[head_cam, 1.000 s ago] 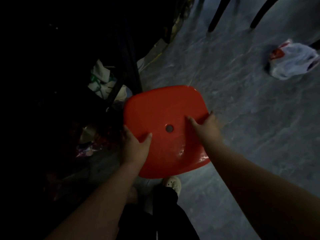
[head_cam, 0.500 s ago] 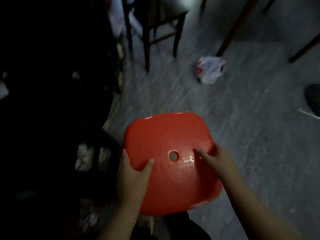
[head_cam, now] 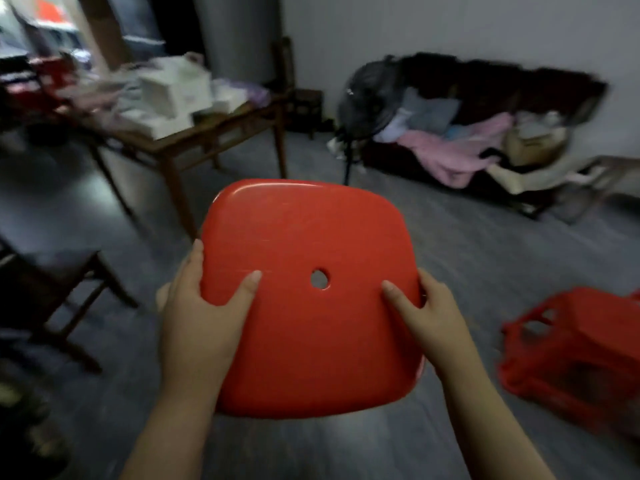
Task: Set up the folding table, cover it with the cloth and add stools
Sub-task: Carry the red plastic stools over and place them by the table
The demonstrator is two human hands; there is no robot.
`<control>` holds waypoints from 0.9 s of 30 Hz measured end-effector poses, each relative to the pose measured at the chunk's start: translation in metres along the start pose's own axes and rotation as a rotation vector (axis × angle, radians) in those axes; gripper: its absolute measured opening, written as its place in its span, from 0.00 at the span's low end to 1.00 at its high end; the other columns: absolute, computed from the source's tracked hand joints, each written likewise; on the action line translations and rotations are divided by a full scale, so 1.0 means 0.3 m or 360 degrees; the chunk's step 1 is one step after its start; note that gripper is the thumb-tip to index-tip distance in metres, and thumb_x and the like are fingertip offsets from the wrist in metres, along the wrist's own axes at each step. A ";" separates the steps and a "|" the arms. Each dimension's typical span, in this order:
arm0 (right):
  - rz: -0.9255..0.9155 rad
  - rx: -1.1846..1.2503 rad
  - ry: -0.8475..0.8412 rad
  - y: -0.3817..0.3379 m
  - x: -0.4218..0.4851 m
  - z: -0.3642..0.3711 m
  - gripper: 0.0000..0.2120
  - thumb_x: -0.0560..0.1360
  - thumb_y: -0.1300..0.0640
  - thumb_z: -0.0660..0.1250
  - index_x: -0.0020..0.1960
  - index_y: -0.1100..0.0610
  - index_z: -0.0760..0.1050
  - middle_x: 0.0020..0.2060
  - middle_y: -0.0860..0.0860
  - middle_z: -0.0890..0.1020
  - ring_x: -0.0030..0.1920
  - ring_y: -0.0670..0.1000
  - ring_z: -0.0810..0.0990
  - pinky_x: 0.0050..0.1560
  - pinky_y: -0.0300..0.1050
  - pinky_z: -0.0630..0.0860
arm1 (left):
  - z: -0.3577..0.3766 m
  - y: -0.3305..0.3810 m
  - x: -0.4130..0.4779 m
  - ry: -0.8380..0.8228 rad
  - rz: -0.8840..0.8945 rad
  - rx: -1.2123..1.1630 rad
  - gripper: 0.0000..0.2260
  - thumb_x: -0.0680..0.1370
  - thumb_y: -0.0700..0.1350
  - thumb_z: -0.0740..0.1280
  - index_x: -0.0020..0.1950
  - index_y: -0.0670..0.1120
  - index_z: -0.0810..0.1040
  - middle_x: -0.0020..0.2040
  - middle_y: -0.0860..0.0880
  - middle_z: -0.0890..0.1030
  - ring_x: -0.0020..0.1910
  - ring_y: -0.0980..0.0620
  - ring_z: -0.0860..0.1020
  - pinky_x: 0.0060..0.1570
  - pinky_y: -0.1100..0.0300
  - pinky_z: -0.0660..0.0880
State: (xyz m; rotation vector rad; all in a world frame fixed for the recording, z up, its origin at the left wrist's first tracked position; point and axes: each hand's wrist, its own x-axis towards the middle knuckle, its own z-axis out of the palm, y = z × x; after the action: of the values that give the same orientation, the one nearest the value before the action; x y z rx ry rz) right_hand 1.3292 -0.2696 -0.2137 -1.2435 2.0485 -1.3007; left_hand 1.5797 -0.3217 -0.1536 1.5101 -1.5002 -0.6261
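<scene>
Closest to the camera, both bare forearms reach forward and carry a red plastic stool with a rounded square seat and a small round hole near the seat's middle. The seat faces up toward the camera and hides whatever is under it. The left hand grips the seat's left edge, thumb lying on top and fingers wrapped down over the rim. The right hand grips the right edge the same way, its thumb pointing toward the hole. The stool sits between the two hands, off the grey floor and level with the wrists.

Lower right, well apart from the hands, what looks like a second red plastic stool with cut-out sides lies on the floor. At the left edge stands a dark wooden chair.

Further off, beyond the held seat, a brown wooden table is piled with white boxes and loose cloth. To its right a black pedestal fan stands in front of a dark sofa set against the pale wall and strewn with pink cloth.
</scene>
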 end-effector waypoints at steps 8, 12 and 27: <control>0.0243 -0.0181 0.0692 0.195 0.013 -0.687 0.34 0.61 0.24 0.60 0.52 0.51 0.75 0.43 0.51 0.79 0.48 0.54 0.77 0.52 0.53 0.74 | 0.529 0.561 -0.121 -0.0427 0.0340 -0.0160 0.37 0.65 0.63 0.72 0.72 0.58 0.65 0.65 0.44 0.72 0.62 0.47 0.73 0.65 0.49 0.67; 0.0452 -0.0319 0.0994 0.309 -0.027 -1.037 0.35 0.68 0.32 0.61 0.65 0.55 0.69 0.56 0.53 0.73 0.62 0.56 0.69 0.64 0.54 0.66 | 0.844 0.782 -0.272 -0.0750 0.0454 -0.0360 0.35 0.65 0.66 0.71 0.70 0.64 0.65 0.65 0.49 0.73 0.56 0.53 0.75 0.62 0.51 0.70; 0.1022 -0.0811 0.2050 0.618 -0.207 -1.777 0.36 0.67 0.29 0.57 0.64 0.53 0.69 0.56 0.52 0.74 0.58 0.53 0.71 0.59 0.56 0.73 | 1.715 1.355 -0.819 -0.1686 0.0927 -0.0783 0.35 0.63 0.69 0.68 0.70 0.65 0.65 0.65 0.51 0.72 0.61 0.54 0.73 0.61 0.49 0.71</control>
State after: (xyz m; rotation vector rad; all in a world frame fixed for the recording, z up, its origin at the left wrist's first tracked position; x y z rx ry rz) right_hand 0.8919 0.0818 -0.1267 0.4356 3.3401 -1.3827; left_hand 0.9012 -0.1542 -0.1102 0.2530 -2.1842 -1.4033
